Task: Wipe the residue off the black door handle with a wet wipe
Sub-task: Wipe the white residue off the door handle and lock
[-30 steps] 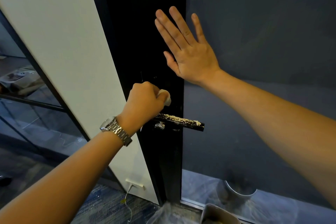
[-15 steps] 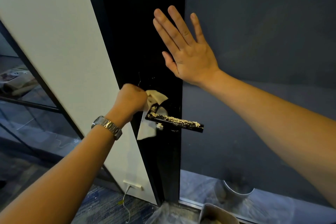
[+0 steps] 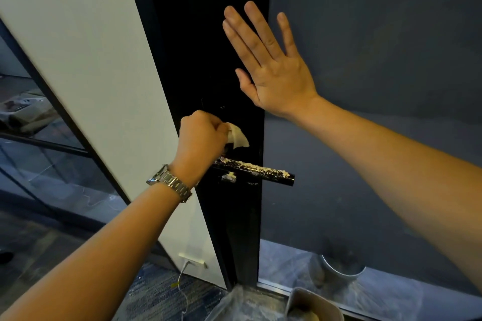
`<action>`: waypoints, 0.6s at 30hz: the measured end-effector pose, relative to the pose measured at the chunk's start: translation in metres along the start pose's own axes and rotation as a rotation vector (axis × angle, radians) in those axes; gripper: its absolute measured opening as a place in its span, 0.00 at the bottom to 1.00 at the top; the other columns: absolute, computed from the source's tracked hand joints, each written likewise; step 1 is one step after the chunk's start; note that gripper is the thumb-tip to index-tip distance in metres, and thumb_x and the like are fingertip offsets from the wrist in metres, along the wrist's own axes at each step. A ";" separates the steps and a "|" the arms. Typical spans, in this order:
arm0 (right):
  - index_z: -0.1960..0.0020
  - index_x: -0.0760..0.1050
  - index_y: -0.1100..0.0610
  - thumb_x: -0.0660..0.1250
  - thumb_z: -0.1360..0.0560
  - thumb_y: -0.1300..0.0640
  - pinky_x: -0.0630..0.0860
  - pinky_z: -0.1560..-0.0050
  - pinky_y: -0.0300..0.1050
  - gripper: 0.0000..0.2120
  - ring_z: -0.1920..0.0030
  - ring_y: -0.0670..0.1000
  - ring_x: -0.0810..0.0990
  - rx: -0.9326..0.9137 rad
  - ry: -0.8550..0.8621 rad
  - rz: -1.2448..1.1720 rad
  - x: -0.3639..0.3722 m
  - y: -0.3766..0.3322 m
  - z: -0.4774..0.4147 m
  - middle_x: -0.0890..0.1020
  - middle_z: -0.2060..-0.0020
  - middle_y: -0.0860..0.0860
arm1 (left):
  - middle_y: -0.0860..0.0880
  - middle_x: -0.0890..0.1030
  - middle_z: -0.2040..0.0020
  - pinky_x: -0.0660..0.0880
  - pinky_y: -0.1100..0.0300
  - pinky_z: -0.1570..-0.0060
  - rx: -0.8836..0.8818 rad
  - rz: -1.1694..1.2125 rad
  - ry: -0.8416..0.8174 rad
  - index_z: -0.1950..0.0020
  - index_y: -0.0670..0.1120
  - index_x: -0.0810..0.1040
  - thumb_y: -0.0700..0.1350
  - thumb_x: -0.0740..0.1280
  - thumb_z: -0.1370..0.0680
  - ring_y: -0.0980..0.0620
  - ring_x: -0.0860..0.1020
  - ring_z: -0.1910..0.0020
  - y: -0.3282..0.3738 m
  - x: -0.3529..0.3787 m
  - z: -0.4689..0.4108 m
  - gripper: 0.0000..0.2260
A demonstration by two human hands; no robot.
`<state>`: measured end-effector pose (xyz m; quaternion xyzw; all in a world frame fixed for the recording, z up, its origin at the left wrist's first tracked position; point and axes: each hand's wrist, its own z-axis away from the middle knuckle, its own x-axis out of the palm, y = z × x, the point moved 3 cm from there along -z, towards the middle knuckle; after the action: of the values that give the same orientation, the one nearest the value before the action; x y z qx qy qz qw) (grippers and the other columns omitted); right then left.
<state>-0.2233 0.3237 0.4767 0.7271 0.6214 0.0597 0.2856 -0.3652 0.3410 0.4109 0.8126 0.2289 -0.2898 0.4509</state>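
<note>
Most of the pale residue [image 3: 258, 166] is still sitting along the top of the black door handle [image 3: 276, 179], which is jutting out level from the dark edge strip of the door [image 3: 208, 47]. Half a second back the wet wipe [image 3: 238, 136] was hanging loose over the handle's inner end, with the left hand [image 3: 200, 138] off to that end's left. Now the person is bunching the wipe in a closed fist, and only a crumpled corner is poking out just above the handle's base. The fist is covering that inner end, so whether the wipe is touching the handle there is not showing. The right hand [image 3: 271, 70] is staying flat on the door above, fingers straight and spread, bracing it, well apart from the left. Judging by this, the wiping is only getting started. The crumbly line is running nearly the full visible length of the bar, thickest toward the free end, and a small pale smear [image 3: 229, 177] is clinging to the door just under the bar. Where bare, the handle is looking glossy.
</note>
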 end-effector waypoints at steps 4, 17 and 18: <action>0.26 0.61 0.59 0.54 0.21 0.51 0.59 0.30 0.60 0.25 0.28 0.57 0.66 0.001 -0.013 0.003 0.000 0.000 0.000 0.68 0.28 0.54 | 0.43 0.80 0.50 0.65 0.72 0.54 0.243 -0.139 -0.043 0.51 0.37 0.81 0.40 0.62 0.22 0.49 0.78 0.54 0.015 0.005 0.011 0.10; 0.26 0.61 0.59 0.55 0.21 0.51 0.57 0.29 0.60 0.26 0.28 0.57 0.65 -0.005 -0.028 -0.001 0.002 0.000 0.000 0.67 0.28 0.54 | 0.41 0.79 0.54 0.66 0.74 0.58 0.330 -0.047 0.301 0.55 0.37 0.81 0.42 0.66 0.25 0.54 0.73 0.58 0.015 -0.018 -0.010 0.08; 0.26 0.61 0.59 0.55 0.21 0.51 0.57 0.29 0.60 0.26 0.28 0.57 0.65 -0.006 -0.027 -0.001 0.002 0.000 0.000 0.67 0.28 0.54 | 0.42 0.78 0.53 0.67 0.76 0.60 0.308 -0.037 0.294 0.55 0.38 0.80 0.43 0.66 0.25 0.55 0.72 0.59 0.014 -0.016 -0.009 0.08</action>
<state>-0.2230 0.3252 0.4763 0.7265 0.6178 0.0516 0.2963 -0.3655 0.3399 0.4337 0.9010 0.2601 -0.2081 0.2777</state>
